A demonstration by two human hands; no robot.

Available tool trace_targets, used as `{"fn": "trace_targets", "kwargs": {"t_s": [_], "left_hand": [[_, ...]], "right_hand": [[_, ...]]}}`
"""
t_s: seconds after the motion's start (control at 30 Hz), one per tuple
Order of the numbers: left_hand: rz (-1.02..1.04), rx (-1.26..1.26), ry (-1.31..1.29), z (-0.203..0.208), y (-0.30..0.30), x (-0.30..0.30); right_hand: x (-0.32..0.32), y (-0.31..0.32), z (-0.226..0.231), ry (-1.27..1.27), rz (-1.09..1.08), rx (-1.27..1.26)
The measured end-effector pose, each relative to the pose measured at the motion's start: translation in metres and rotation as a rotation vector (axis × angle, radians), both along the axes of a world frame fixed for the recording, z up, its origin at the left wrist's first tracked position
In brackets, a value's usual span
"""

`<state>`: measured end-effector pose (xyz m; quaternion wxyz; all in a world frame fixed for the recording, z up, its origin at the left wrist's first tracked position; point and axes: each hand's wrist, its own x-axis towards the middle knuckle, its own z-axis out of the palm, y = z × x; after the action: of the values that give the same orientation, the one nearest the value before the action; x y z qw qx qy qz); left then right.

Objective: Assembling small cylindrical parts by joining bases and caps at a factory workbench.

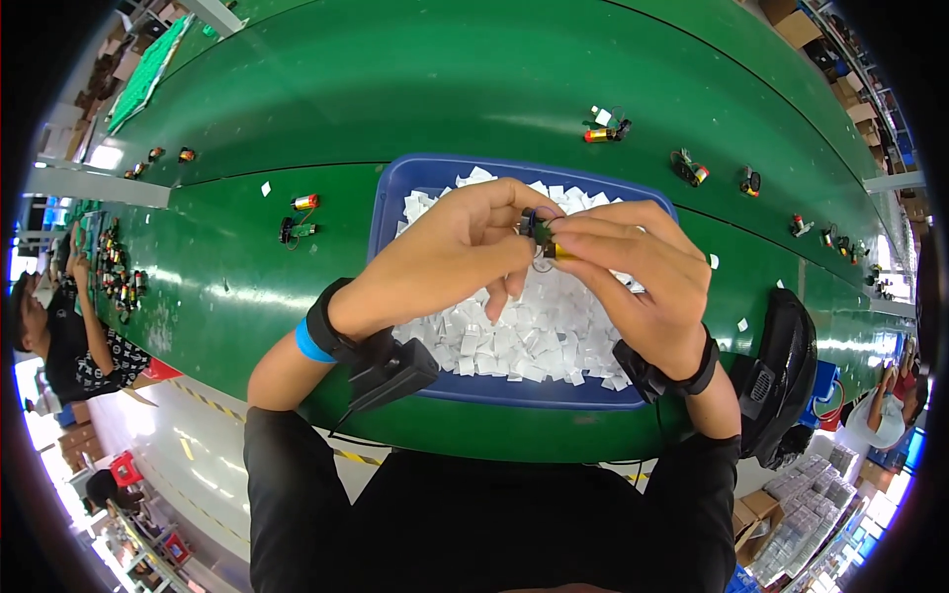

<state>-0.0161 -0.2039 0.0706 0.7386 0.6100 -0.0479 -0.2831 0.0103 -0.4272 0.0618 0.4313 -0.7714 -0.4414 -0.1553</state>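
Note:
Both hands meet above a blue tray [389, 203] heaped with small white squares [539, 341]. Between the fingertips is a small electronic assembly: a black part with green [539, 229] joined to a yellow cylindrical battery [560, 252]. My left hand [450, 252] pinches the black end between thumb and fingers. From the other side, my right hand [643, 259] grips the battery end, its fingers closed round it. Thin wires show near the fingertips, though the fingers cover much of the assembly. Each wrist wears a black strap with a device; a blue band circles the left one.
Similar battery assemblies lie on the green table, one [301, 217] left of the tray, another [603, 131] beyond it, several farther right. A black bag [776, 376] stands at the right edge. A person [74, 326] works at the far left beside a cluster of assemblies [124, 282].

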Motion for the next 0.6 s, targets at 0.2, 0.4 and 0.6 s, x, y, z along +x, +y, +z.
{"fn": "trace_targets", "kwargs": {"t_s": [0.2, 0.4, 0.6], "left_hand": [[0.029, -0.034, -0.061, -0.005, -0.007, -0.002], [0.049, -0.089, -0.104, -0.004, -0.01, -0.003], [0.162, -0.138, -0.204, -0.006, -0.009, 0.006]], "right_hand": [[0.007, -0.004, -0.003, -0.051, 0.005, 0.002], [0.01, -0.003, -0.001, -0.176, -0.02, 0.034], [0.001, -0.005, 0.01, 0.207, -0.206, 0.219]]}}
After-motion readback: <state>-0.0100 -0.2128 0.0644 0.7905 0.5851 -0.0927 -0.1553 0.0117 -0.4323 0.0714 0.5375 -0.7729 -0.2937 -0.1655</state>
